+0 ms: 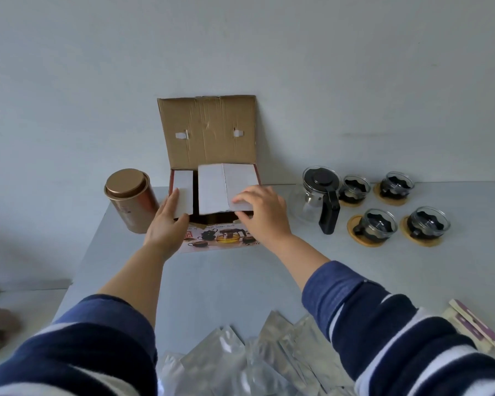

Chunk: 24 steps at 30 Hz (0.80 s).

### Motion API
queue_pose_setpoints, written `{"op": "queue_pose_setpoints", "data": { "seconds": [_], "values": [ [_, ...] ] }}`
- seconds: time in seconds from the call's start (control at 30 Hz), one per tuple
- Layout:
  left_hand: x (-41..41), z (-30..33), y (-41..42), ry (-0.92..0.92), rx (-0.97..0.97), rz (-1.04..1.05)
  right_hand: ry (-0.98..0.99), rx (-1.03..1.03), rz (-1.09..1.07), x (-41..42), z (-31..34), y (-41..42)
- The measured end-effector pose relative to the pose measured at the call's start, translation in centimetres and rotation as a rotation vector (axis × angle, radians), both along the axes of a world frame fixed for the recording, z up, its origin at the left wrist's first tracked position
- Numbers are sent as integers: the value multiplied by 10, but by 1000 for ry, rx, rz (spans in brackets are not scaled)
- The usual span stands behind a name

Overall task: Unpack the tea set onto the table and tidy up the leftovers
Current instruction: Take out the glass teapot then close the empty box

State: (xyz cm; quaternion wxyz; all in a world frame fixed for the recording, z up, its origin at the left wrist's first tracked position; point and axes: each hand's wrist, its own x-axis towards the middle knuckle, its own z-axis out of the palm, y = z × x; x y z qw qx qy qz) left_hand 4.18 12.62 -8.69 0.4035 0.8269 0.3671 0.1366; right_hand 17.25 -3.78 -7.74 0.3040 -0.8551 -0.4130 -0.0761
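The right hand (259, 208) pinches the big white flap (226, 188) of the box (212, 167) at the table's (226, 275) back; the left hand (166, 221) lies flat on the small flap (182, 190). Light, stiff cardboard likely creases; hold near edges.

Plain pale wall (69, 67) behind grey table (226, 281); soft light.

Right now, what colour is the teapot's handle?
Black; the teapot's handle shows clearly in the head view.
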Motion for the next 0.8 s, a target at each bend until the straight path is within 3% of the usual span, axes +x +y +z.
{"op": "queue_pose_setpoints", "data": {
  "seconds": [0.13, 0.23, 0.3, 0.53, 0.6, 0.8],
  "values": [
    [2, -1, 6, 11, 39, -31, 67, -109, 33, 9, -2, 6],
    [5, 0, 12, -3, 35, -49, 124, 55, -32, 18, -3, 12],
    [8, -3, 15, 14, 76, -54, 300, 192, -112, 34, 2, 24],
    [12, -9, 22, 36, 118, -21, 874, 384, -189, 95, 69, 85],
    [12, -10, 23, 24, 112, -6, 883, 395, -216, 103, 79, 91],
    [10, -7, 31, 53, 116, 6, 632, 368, -170, 75, 71, 90]
  ]
}}
